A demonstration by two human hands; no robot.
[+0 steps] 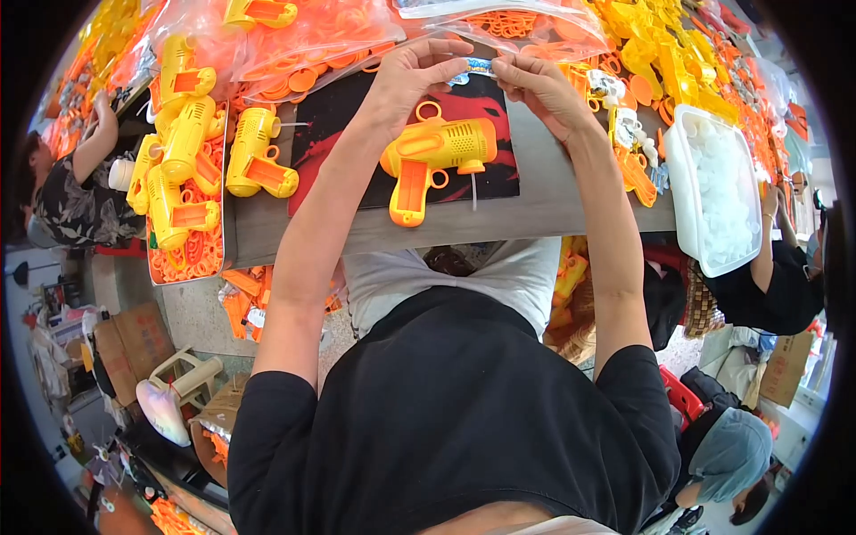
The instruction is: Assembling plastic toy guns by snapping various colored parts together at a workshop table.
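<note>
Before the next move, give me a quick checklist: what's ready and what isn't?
1. Small blue-and-white piece gripped at both ends: ok, pinched between the left hand and right hand.
2. Yellow toy body clear of the fingers: ok, it lies nearer the person than both hands.
3. Toy body wholly on the dark mat: not ok, its handle end reaches past the near edge.
4. White tub out of the hands' way: ok, far right.
5. Backing off the piece: cannot tell, too small.
</note>
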